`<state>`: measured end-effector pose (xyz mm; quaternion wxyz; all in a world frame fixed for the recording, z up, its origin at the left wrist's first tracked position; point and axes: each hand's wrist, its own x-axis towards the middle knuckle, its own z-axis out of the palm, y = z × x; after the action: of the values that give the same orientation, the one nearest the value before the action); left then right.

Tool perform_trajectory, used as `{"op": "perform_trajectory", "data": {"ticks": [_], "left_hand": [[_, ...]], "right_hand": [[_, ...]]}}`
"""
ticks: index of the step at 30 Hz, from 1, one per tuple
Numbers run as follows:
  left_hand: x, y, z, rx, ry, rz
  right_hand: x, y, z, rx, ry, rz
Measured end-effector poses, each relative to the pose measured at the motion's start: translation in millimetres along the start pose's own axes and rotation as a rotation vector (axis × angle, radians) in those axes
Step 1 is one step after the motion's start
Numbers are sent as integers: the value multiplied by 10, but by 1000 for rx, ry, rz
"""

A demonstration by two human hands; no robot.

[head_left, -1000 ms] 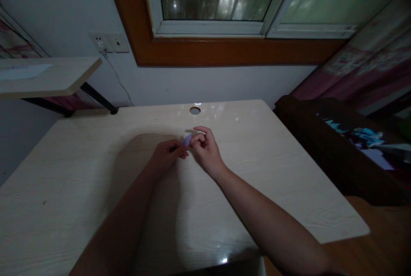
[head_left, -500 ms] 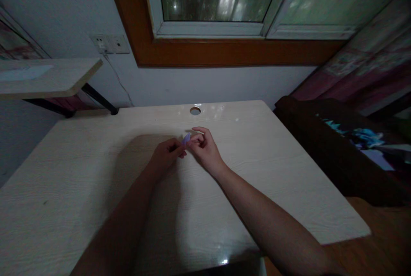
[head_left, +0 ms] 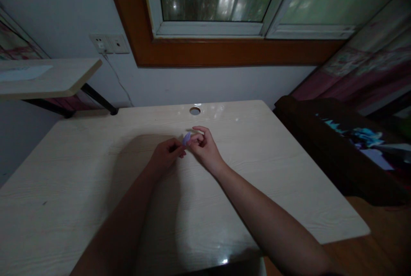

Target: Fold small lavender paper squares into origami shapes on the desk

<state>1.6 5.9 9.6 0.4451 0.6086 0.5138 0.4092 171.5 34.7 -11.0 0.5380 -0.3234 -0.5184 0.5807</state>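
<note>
Tabletop (head_left: pixel 272 173) gives wide open way outside of both forearms (head_left: pixel 257 207), left and right. Left hand (head_left: pixel 165 154) and right hand (head_left: pixel 207 150) close together, small lilac piece (head_left: pixel 186 138) between: passage there narrow. At far left, raised shelf (head_left: pixel 77 72) on black legs (head_left: pixel 99 97) stands in way. Behind tabletop's far edge, wall (head_left: pixel 205 84) blocks.

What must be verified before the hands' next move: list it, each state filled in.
1. Left hand pinching the small purple piece: ok.
2. Right hand with fingertips at the same piece: ok.
3. Right hand gripping rather than only touching: cannot tell, too small.
4. Piece's exact shape and any fold: cannot tell.
5. Hands apart from the round hole in the tabletop: ok.
6. Bright, even light: not ok; dim, with shadow around the left hand.
</note>
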Motion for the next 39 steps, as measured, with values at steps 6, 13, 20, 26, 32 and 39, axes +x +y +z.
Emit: {"op": "perform_trajectory", "data": {"ticks": [6, 13, 20, 26, 32, 39], "left_hand": [[13, -19, 2, 12, 0, -3], [6, 8, 6, 5, -8, -16], [2, 26, 12, -21, -36, -23], [-15, 47, 2, -25, -45, -40], [-18, 77, 5, -51, -20, -59], [2, 15, -4, -28, -16, -26]], "right_hand": [[5, 2, 0, 4, -31, 15], [-27, -13, 9, -74, 26, -31], [-45, -24, 8, -111, 60, -81], [-37, -38, -9, -96, 60, -73], [0, -48, -4, 7, 62, -62], [-8, -6, -5, -55, -35, 16]]}}
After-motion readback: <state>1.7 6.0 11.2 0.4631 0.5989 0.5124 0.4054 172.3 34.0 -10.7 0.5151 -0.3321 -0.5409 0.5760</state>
